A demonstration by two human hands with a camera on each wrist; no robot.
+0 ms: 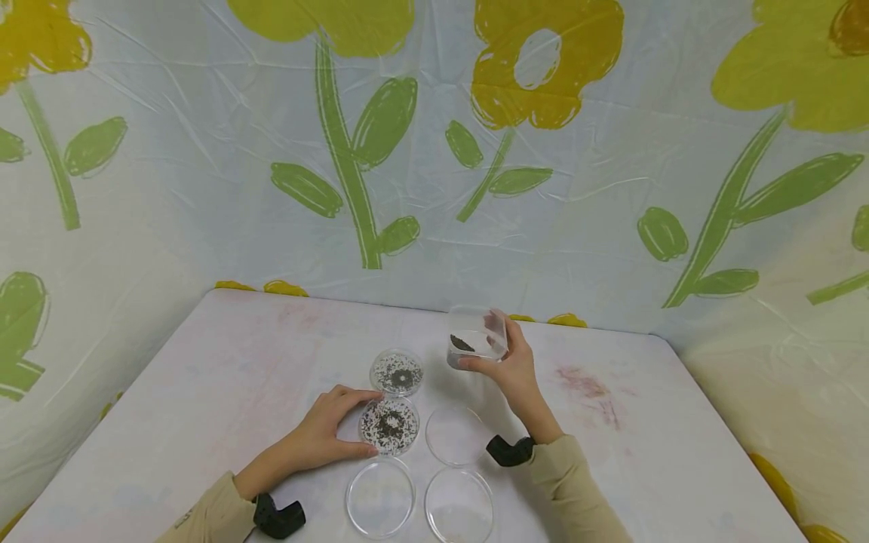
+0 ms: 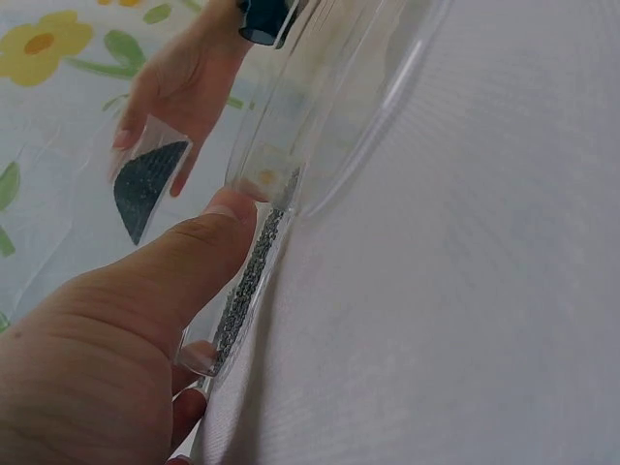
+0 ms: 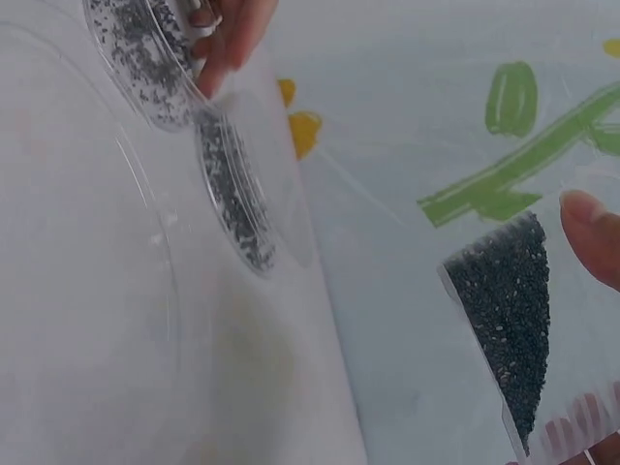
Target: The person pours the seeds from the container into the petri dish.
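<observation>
My left hand holds a round clear petri dish between thumb and fingers, at opposite sides of its rim. White bits and dark granules cover its bottom. The left thumb lies against the dish wall in the left wrist view. A second petri dish, with a similar mix, stands just behind it. My right hand grips a small clear plastic box, raised above the table right of the dishes. The box is tilted, and dark seed-like granules are heaped in one corner.
Three more clear round dishes or lids lie nearer me: one front left, one front right and one beside the held dish. A pale cloth covers the table. Behind it hangs a flower-printed sheet.
</observation>
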